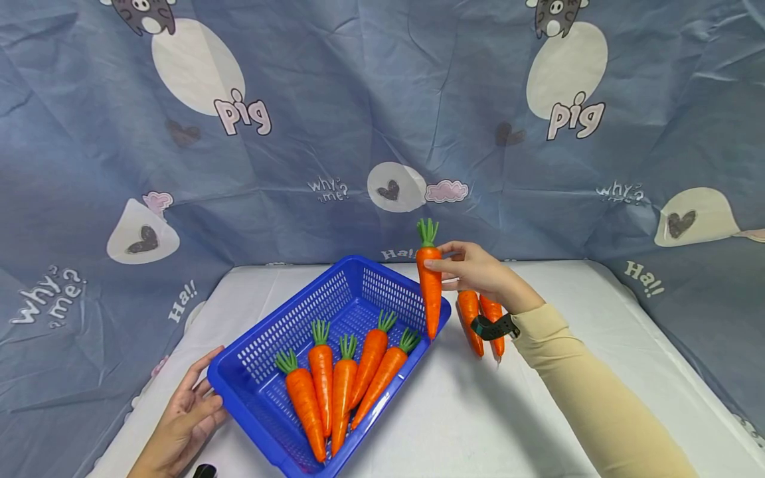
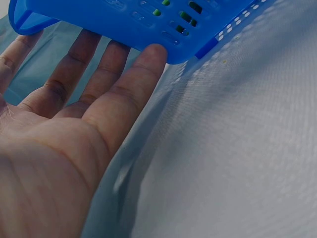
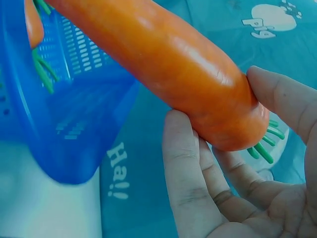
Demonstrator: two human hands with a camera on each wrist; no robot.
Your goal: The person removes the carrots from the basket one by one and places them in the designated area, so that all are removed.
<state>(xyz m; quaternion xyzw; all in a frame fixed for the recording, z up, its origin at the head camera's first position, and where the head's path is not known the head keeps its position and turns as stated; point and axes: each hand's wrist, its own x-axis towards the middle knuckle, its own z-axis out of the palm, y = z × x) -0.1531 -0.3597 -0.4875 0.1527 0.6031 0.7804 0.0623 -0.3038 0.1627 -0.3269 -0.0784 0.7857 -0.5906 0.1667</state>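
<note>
My right hand [image 1: 475,269] pinches an orange carrot [image 1: 430,282] between thumb and fingers, its green stalks up and its tip down by the right rim of a blue plastic basket [image 1: 358,315]. The right wrist view shows the thumb and fingers around the thick end of this carrot [image 3: 183,64]. Several carrots [image 1: 306,405] lie inside the basket. At its near left corner, my left hand [image 1: 185,421] touches the outside. In the left wrist view, the left hand [image 2: 74,114] has its fingers mostly straight against the blue wall [image 2: 114,22].
Two more carrots, one [image 1: 469,315] beside the other [image 1: 491,312], lie on the white tabletop [image 1: 430,425] right of the basket, partly hidden by the right hand and wrist. A blue patterned cloth [image 1: 335,139] hangs behind the table.
</note>
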